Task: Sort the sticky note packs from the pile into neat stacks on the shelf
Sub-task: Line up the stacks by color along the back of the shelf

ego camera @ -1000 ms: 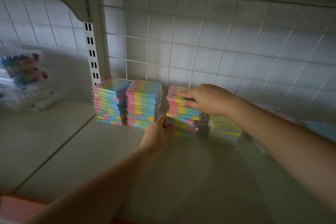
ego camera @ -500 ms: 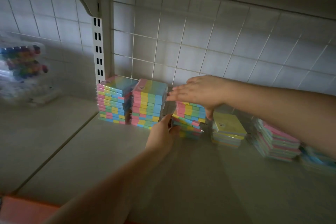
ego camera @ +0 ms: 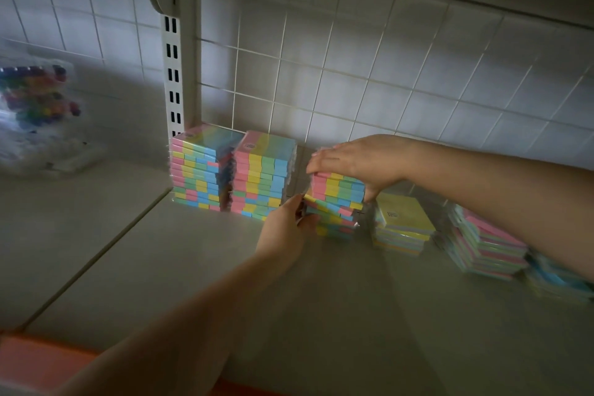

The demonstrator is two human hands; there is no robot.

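Note:
Two neat stacks of pastel striped sticky note packs stand at the back of the shelf: the left stack by the upright and the second stack beside it. A third, uneven stack stands to their right, its lower packs skewed. My right hand lies flat on top of this stack, thumb down its right side. My left hand grips the skewed lower packs at the stack's left front corner.
A low stack of yellow packs sits right of the third stack, then a pink-and-blue pile and blue packs at the far right. A clear bag of coloured markers lies on the left shelf section. A slotted upright divides the sections.
My right hand went from gripping the top pack to lying flat over the stack. The view shifted left, showing more piles at the right. My left hand stays at the lower packs.

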